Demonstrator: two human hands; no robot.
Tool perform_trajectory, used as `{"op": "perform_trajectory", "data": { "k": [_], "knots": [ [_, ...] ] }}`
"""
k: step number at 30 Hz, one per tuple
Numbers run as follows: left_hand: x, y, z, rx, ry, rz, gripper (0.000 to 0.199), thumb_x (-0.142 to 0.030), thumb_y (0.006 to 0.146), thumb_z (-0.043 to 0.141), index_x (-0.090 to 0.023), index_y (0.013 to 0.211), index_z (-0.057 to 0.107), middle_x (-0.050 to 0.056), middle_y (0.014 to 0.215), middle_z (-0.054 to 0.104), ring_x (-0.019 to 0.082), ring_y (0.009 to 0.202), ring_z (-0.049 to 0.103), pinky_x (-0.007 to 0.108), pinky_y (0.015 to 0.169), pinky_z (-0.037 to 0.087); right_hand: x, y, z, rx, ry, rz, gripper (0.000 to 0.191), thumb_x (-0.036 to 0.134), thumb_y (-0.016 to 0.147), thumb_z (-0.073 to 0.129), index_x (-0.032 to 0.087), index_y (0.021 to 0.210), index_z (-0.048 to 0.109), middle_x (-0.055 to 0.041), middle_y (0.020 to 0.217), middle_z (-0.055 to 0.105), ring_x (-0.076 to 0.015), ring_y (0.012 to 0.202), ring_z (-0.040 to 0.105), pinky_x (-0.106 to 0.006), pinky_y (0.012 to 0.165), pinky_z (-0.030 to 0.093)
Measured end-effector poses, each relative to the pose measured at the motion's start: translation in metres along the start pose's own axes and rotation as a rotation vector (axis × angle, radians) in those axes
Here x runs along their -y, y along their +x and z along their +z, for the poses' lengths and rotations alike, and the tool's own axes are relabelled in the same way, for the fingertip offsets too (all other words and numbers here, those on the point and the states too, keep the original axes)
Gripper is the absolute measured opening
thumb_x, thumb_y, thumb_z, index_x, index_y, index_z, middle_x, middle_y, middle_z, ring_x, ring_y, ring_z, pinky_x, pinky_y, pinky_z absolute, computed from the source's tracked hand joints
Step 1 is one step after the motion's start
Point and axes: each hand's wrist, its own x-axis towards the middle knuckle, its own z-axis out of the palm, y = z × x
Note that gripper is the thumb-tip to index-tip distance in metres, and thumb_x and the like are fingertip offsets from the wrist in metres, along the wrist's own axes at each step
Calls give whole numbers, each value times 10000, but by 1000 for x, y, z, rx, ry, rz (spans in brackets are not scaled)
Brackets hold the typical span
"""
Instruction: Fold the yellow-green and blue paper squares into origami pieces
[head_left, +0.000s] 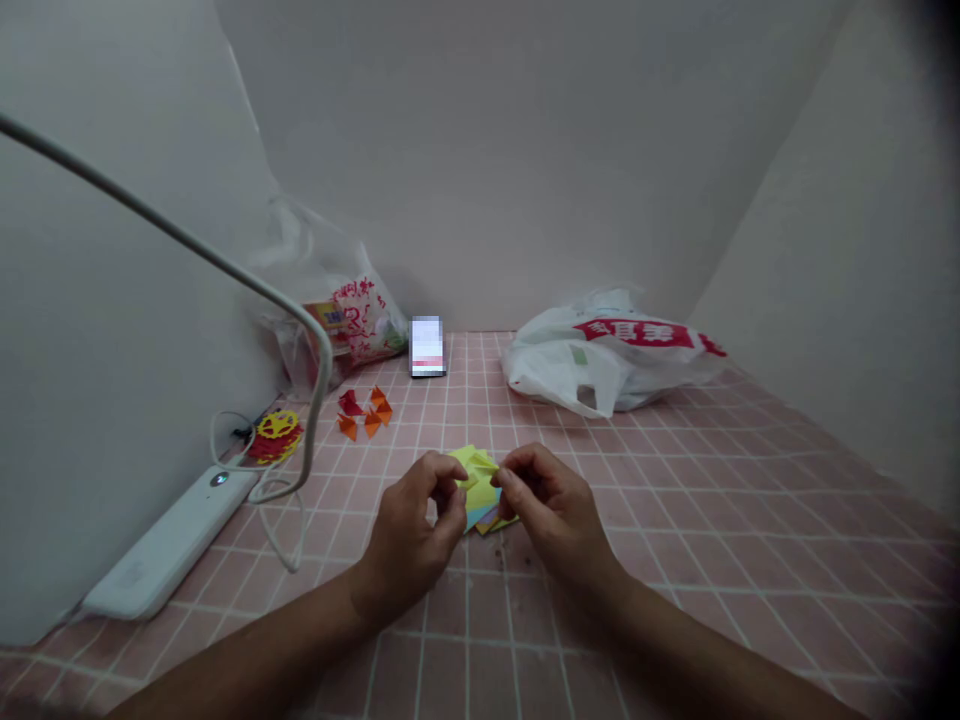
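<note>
Just above the table, a small folded piece of yellow paper is between my two hands. My right hand pinches its pointed right end between thumb and forefinger. On the other side my left hand has thumb and forefinger curled together at the paper's left edge; the exact contact is partly hidden by the fingers. Beneath lies a pile of coloured paper sheets, yellow, blue and orange, partly covered by the hands. Several small folded orange and red paper pieces rest farther off to the left.
Pink tiled-pattern cloth covers the table. At left are a white power strip, a looping cable and red and yellow cut-outs. Behind stand a lit phone, a filled clear bag and a white plastic bag.
</note>
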Motion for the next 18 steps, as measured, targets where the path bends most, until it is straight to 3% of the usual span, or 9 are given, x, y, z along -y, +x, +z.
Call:
{"op": "perform_trajectory", "data": {
  "k": [3,6,8,12,18],
  "knots": [
    [2,2,-2,18,100,205,234,-47,856,531,-229,1003,531,-15,776,572,120,658,555,239,638,461,-3,-1,0,17,-14,-7,156,351,889,591,209,832,559,-3,709,583,-152,623,587,-268,570,506],
    [3,4,-3,49,127,288,233,-44,873,530,-231,1013,526,-9,782,591,127,693,587,237,655,476,-5,-2,0,32,-24,-2,139,340,887,603,208,850,573,-2,708,588,-154,619,596,-272,572,509],
    [1,3,-2,21,119,261,220,-57,876,546,-226,1016,527,-3,801,612,128,708,609,236,673,496,-5,-2,1,29,-23,-5,137,325,887,609,210,825,568,7,672,586,-151,594,595,-272,568,505],
    [-2,0,1,-65,93,82,197,-109,872,594,-205,1040,559,10,824,652,138,723,647,251,699,529,-4,-5,3,-20,11,1,157,331,891,621,217,805,556,15,613,596,-150,558,589,-275,567,510],
    [-6,-1,5,-24,99,1,69,-166,913,575,-176,918,643,36,804,675,149,695,647,263,655,513,-7,-10,6,-22,-46,-63,144,301,912,600,214,803,564,4,668,617,-155,607,625,-270,590,510]
  ]
}}
